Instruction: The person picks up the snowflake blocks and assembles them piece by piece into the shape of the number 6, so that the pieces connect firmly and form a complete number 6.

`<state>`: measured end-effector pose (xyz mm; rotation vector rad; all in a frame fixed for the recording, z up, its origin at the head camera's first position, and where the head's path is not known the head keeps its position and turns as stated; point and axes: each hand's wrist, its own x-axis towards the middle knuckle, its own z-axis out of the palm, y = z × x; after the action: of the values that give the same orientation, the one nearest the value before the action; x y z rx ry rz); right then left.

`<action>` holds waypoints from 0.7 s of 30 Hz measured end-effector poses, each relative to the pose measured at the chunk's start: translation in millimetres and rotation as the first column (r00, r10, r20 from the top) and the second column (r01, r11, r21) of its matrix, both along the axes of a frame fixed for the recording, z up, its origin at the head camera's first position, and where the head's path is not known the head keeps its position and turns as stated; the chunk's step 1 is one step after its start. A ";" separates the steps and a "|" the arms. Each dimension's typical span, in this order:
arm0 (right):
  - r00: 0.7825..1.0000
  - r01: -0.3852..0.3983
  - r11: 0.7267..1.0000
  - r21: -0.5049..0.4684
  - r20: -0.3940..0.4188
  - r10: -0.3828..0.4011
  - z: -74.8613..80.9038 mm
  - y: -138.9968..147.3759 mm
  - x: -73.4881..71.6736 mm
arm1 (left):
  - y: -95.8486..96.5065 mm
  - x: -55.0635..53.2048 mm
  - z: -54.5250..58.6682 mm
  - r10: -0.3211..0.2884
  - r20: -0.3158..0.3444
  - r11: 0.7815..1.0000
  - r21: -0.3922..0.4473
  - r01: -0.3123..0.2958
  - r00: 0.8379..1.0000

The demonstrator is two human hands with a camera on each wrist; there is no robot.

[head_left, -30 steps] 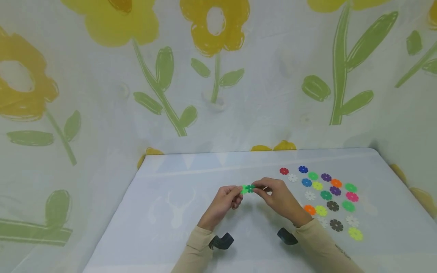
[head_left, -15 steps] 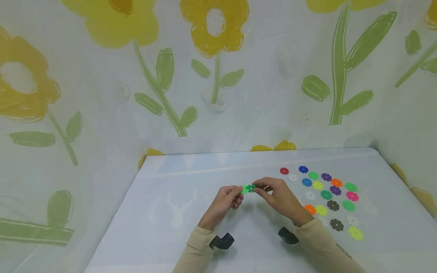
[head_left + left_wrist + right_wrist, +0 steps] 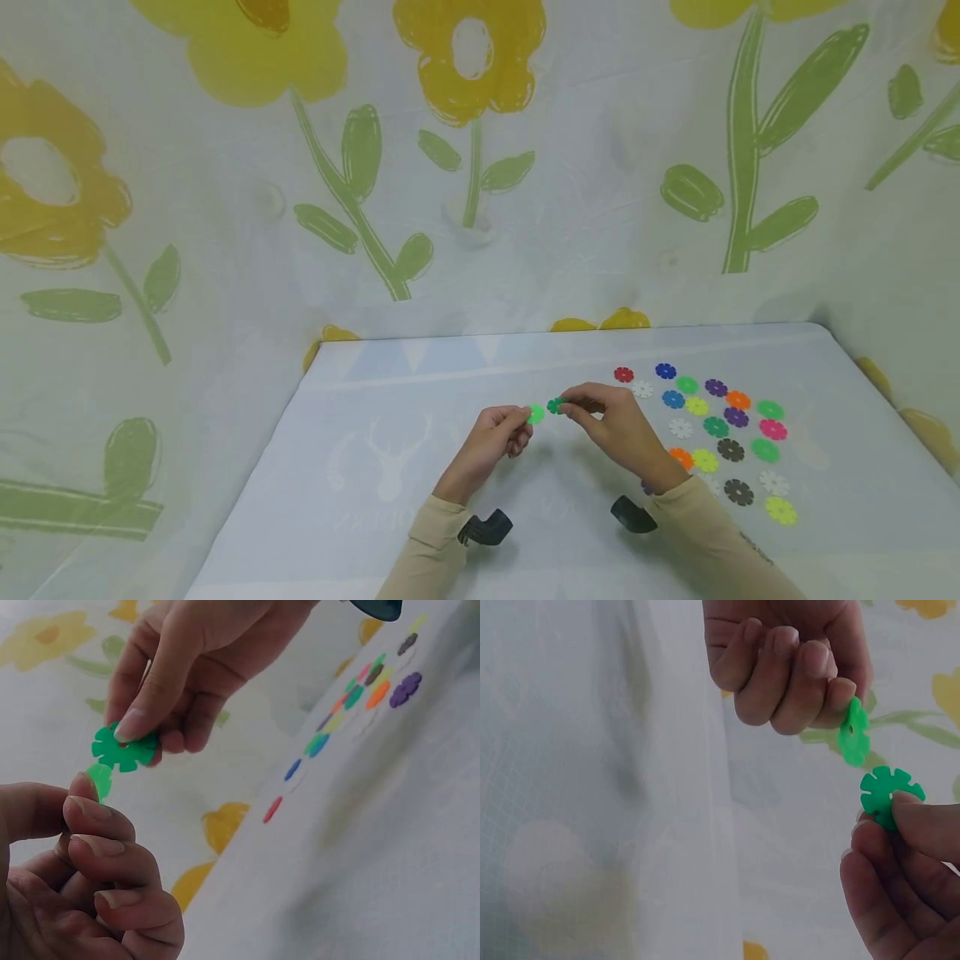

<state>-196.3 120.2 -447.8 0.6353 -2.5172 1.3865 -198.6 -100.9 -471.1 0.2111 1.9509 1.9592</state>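
Above the middle of the table, my left hand (image 3: pixel 495 437) pinches a light green notched disc (image 3: pixel 536 414) between thumb and forefinger. Opposite it, my right hand (image 3: pixel 611 425) pinches a darker green snowflake-shaped disc (image 3: pixel 555 406) by its edge. A narrow gap parts the two discs in the head view and in the right wrist view, where the light green disc (image 3: pixel 854 733) is seen tilted and the darker green disc (image 3: pixel 889 789) lies below it. In the left wrist view the darker green disc (image 3: pixel 124 748) partly overlaps the line of sight to the light green disc (image 3: pixel 100 781).
Several loose notched discs lie spread on the white table (image 3: pixel 375 533) at the right, among them a red disc (image 3: pixel 624 375), a pink disc (image 3: pixel 773 429) and a black disc (image 3: pixel 738 492). A purple disc (image 3: pixel 647 487) is partly hidden by my right wrist. Flowered cloth surrounds the table.
My right hand has moved slightly up and right with the darker green disc, which met or overlapped the light green one before and now stands apart. My left hand has hardly moved.
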 end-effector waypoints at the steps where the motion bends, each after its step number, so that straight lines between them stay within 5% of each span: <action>1: 1.000 -0.006 1.000 -0.010 0.015 0.006 0.2 -0.2 0.4 | 0.3 0.3 0.2 -0.003 0.001 1.000 0.001 0.003 1.000; 21: 0.991 -0.062 0.995 -0.073 0.117 0.070 -1.0 0.5 0.2 | 0.1 0.7 -0.8 -0.017 0.012 1.000 0.023 0.017 1.000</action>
<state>-196.1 120.7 -448.8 0.6459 -2.5468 1.5722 -197.9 -100.8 -471.9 0.2199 1.9134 1.9685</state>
